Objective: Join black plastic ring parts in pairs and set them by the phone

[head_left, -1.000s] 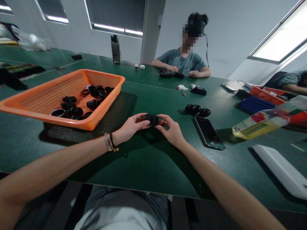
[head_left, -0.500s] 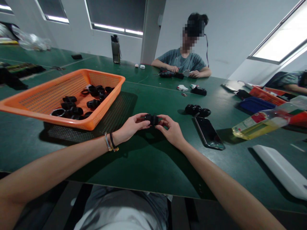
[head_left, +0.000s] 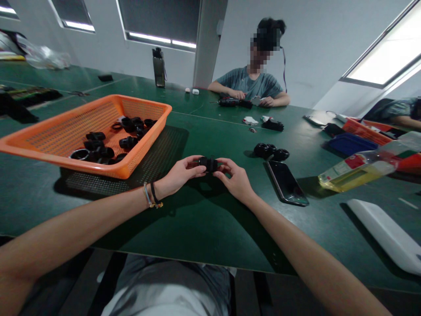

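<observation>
A short black ribbed cylinder that looks like a plastic pipe fitting (head_left: 210,165) is held level just above the green table (head_left: 200,232). My left hand (head_left: 177,175) grips its left end between thumb and fingers. At the other end, the thumb and fingers of my right hand (head_left: 235,177) close on it too. Fingertips cover both ends of the piece. Similar black fittings (head_left: 97,147) lie loose in an orange perforated basket (head_left: 131,163) to the left. A small group of black fittings (head_left: 271,151) rests on the table beyond my right hand.
To the right lie a phone (head_left: 287,182), a tilted bottle of yellow liquid (head_left: 358,169) and a white case (head_left: 384,235). A dark water bottle (head_left: 159,68) stands far back. Across the table sits a person (head_left: 253,83) with a power drill (head_left: 230,102).
</observation>
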Motion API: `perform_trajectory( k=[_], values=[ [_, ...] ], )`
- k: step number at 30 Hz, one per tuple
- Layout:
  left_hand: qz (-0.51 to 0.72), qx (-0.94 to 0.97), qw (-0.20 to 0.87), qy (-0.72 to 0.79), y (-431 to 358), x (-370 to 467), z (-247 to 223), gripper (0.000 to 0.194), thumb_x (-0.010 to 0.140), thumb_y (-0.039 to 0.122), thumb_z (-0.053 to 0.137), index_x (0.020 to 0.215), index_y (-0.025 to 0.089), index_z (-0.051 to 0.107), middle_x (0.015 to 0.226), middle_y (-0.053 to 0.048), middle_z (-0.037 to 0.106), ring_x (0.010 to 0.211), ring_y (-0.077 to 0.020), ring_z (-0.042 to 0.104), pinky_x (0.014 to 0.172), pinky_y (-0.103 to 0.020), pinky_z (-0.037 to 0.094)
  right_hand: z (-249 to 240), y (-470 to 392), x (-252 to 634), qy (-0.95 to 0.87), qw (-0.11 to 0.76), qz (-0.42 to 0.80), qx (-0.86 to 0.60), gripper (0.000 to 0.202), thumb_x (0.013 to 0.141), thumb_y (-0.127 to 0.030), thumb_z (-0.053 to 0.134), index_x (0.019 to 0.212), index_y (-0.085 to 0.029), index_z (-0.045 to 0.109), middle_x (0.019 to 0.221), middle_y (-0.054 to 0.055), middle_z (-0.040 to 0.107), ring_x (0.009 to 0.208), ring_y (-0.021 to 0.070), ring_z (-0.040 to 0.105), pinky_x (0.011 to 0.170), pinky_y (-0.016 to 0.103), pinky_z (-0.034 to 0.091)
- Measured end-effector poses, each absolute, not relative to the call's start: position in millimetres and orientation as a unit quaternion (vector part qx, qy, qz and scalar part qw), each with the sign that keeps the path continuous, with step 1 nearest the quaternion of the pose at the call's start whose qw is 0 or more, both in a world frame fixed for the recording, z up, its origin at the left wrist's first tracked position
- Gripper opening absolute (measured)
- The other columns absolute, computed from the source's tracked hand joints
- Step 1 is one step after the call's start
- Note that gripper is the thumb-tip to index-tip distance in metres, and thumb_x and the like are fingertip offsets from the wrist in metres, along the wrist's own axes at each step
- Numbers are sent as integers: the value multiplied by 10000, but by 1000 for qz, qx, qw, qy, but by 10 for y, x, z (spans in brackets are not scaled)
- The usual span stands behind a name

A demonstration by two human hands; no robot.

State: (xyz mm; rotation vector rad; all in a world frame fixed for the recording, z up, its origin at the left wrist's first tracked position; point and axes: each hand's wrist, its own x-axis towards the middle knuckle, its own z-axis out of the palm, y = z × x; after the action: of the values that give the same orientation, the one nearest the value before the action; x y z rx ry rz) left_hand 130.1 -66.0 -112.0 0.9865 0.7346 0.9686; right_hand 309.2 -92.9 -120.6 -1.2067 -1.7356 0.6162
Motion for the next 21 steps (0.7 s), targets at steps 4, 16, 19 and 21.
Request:
perform_trajectory(
  k=[4,16,19,21],
  values=[
    [436,452,707,326,-662,1298,-1126,298,681,21,654,958,128,624,913,-37,648,854,-132,610,915,-369,490,-1218,-921,3101,-707,450,238,-491,281,741,-296,584,997,-186,547,725,7,634,668,154,614,671,304,488],
    [430,454,704,338,-666,1302,-1091,301,694,16,637,976,122,616,929,-41,643,879,-136,609,927,-366,486,-1231,-942,3085,-722,466,236,-454,348,734,-163,543,1070,-224,477,692,-31,578,653,126,592,684,289,489],
    [427,457,706,334,-657,1300,-1109,306,692,20,641,979,124,613,935,-42,645,883,-137,611,929,-365,486,-1243,-932,3089,-719,466,235,-459,331,726,-155,545,1044,-225,490,689,-33,577,652,125,588,684,290,483],
    [428,456,706,332,-653,1300,-1118,308,691,21,642,979,125,613,937,-42,646,883,-137,612,928,-366,486,-1242,-931,3088,-716,467,236,-462,326,721,-159,555,1034,-226,497,682,-35,574,650,126,585,681,290,481]
  ],
)
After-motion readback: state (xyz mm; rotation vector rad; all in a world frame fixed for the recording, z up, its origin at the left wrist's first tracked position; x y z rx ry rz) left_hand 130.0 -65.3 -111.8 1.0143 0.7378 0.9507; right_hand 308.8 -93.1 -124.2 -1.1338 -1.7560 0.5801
